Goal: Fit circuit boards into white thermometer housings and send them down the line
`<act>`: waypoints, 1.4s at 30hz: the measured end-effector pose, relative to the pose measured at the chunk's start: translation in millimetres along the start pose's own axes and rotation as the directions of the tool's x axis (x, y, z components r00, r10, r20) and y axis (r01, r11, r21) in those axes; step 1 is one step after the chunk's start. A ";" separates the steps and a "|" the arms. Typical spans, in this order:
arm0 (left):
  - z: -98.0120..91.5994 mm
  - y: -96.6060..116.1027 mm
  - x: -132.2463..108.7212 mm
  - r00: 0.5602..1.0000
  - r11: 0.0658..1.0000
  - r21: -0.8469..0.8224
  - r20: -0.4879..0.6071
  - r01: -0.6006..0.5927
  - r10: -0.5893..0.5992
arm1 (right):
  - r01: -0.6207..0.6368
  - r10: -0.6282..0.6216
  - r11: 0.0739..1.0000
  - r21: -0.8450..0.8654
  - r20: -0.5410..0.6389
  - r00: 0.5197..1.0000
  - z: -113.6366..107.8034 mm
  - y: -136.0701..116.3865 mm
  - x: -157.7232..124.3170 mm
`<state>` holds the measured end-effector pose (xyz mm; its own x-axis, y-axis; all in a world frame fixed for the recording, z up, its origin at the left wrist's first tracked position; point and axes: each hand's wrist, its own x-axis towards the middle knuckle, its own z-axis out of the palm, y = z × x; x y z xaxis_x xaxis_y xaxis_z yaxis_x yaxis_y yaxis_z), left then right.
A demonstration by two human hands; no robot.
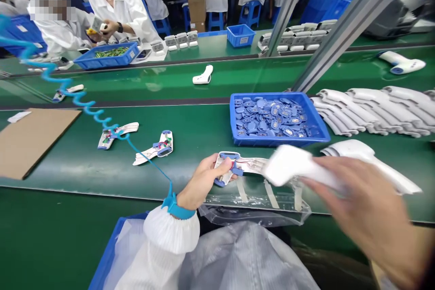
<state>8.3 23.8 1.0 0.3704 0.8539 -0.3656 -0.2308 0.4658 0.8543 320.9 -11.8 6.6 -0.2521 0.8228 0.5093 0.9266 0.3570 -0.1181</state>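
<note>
- Left hand (204, 181): closed, thumb on top and fingers beneath, pinching the edge of an open thermometer half (246, 165) with red wires and blue parts.
- Thermometer half: held low over the near edge of the green belt (78, 167), on top of a clear plastic sheet (258, 201), just in front of a blue tray (238, 133).
- Right hand (367, 204): motion-blurred, fingers curled round a white shell (288, 165), held beside the thermometer half but not touching it.
- 2nd shell (380, 165): white, just behind the right hand; its support is hidden.
- Left wrist: blue strap (175, 206), with a coiled blue cord (81, 99) running across the belt.
- Blue tray: heaped with small blue parts (272, 118).
- Right of the tray: rows of white shells (370, 108).
- Left on the belt: 2 more open halves (118, 135) (156, 147), and a cardboard sheet (34, 140).
- Below the belt: a blue bin (115, 249) lined with a plastic bag (244, 258).
- Beyond: co-workers in white (118, 9) at other belts.
</note>
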 end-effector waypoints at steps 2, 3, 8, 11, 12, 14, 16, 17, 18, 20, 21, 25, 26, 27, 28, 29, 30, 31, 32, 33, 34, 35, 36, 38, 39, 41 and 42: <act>-0.4 -1.6 -0.8 1.000 1.000 0.002 -0.015 0.001 -0.001 | 0.092 -0.092 0.996 0.015 -0.018 0.996 6.2 -51.1 20.2; -1.1 -3.0 -1.4 1.000 1.000 0.006 -0.018 -0.007 0.007 | 0.118 -0.117 0.993 0.023 -0.012 0.993 10.7 -69.8 28.1; -7.0 -12.3 -4.0 0.999 0.996 0.073 -0.006 -0.048 0.048 | 0.171 -0.175 0.983 0.058 0.069 0.982 32.0 -108.6 44.0; -10.0 -14.3 -5.3 0.994 0.967 0.234 -0.014 -0.101 0.107 | 0.088 -0.128 0.978 0.188 0.214 0.968 37.4 -106.9 44.2; -10.9 -13.7 -5.8 0.990 0.943 0.302 -0.001 -0.137 0.144 | 0.003 -0.087 0.963 0.268 0.302 0.949 37.7 -104.4 44.5; -12.4 -11.3 -6.9 0.980 0.888 0.419 0.027 -0.189 0.196 | -0.214 -0.025 0.873 0.438 0.478 0.878 37.1 -99.4 47.0; -13.2 -7.8 -8.1 0.980 0.838 0.518 0.004 -0.170 0.197 | -0.368 0.002 0.730 0.576 0.537 0.843 37.2 -99.6 53.4; -13.0 -6.0 -8.7 0.982 0.815 0.562 -0.020 -0.146 0.189 | -0.400 0.027 0.675 0.620 0.520 0.854 38.3 -103.3 58.1; -12.3 -4.4 -9.4 0.981 0.792 0.597 -0.041 -0.126 0.187 | -0.409 0.073 0.651 0.640 0.484 0.872 40.3 -109.5 63.6; -9.1 -2.3 -11.1 0.979 0.758 0.640 -0.042 -0.125 0.197 | -0.407 0.173 0.689 0.599 0.409 0.896 47.0 -127.8 75.3; -6.8 -1.9 -12.2 0.981 0.745 0.652 -0.014 -0.139 0.195 | -0.397 0.215 0.738 0.546 0.367 0.905 51.2 -138.2 80.8; 3.8 -3.3 -17.3 0.970 0.565 0.801 0.075 -0.196 0.230 | -0.279 0.233 0.877 0.392 0.161 0.959 65.4 -167.4 94.4; 5.6 -3.4 -18.2 0.960 0.495 0.845 0.073 -0.204 0.270 | -0.251 0.222 0.883 0.396 0.119 0.968 66.7 -169.8 96.0; 6.6 -3.2 -18.8 0.947 0.440 0.874 0.064 -0.206 0.316 | -0.228 0.217 0.882 0.413 0.074 0.973 66.9 -170.5 97.3; 6.8 -2.6 -19.2 0.935 0.416 0.886 0.052 -0.206 0.352 | -0.213 0.222 0.875 0.434 0.029 0.975 66.0 -170.0 98.5; 6.2 -1.8 -19.4 0.931 0.429 0.880 0.040 -0.206 0.363 | -0.213 0.242 0.866 0.453 -0.008 0.970 64.3 -168.7 99.5; 5.0 -1.2 -19.6 0.935 0.475 0.856 0.028 -0.205 0.352 | -0.230 0.272 0.854 0.467 -0.024 0.962 62.2 -167.2 100.3; 3.4 -1.2 -19.8 0.946 0.542 0.816 0.016 -0.200 0.325 | -0.263 0.301 0.841 0.473 -0.005 0.953 60.3 -165.6 100.7; 1.9 -2.1 -20.1 0.958 0.613 0.767 0.010 -0.190 0.285 | -0.303 0.318 0.830 0.468 0.047 0.947 58.9 -164.3 100.4; 0.8 -4.3 -20.3 0.967 0.663 0.728 0.005 -0.177 0.253 | -0.339 0.319 0.829 0.444 0.123 0.940 58.5 -163.4 99.5; 0.3 -7.6 -20.4 0.970 0.680 0.714 -0.005 -0.167 0.243 | -0.366 0.309 0.838 0.405 0.201 0.930 59.1 -163.2 98.0; 0.7 -12.0 -20.2 0.966 0.667 0.728 -0.022 -0.161 0.257 | -0.384 0.301 0.850 0.360 0.266 0.916 60.7 -163.6 96.1; 1.7 -16.8 -19.9 0.958 0.636 0.756 -0.040 -0.157 0.285 | -0.400 0.307 0.863 0.310 0.309 0.900 62.9 -164.6 94.1; 4.9 -24.7 -18.8 0.935 0.561 0.814 -0.069 -0.150 0.349 | -0.422 0.338 0.875 0.236 0.326 0.883 67.1 -167.1 91.6; 6.0 -26.3 -18.4 0.925 0.539 0.829 -0.075 -0.149 0.372 | -0.420 0.339 0.878 0.231 0.319 0.885 68.1 -167.1 92.0; 4.8 -22.4 -19.6 0.919 0.537 0.829 -0.074 -0.158 0.386 | -0.384 0.283 0.876 0.292 0.333 0.900 67.0 -160.9 97.6; 1.8 -16.9 -21.4 0.922 0.536 0.829 -0.072 -0.157 0.381 | -0.368 0.248 0.867 0.337 0.348 0.904 65.1 -153.6 103.3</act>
<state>5.9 -2.8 -5.0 0.1890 0.9812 -0.0381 0.5640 -0.0767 0.8222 134.5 47.1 21.9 -0.0948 0.9863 0.1349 0.8020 0.1559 -0.5766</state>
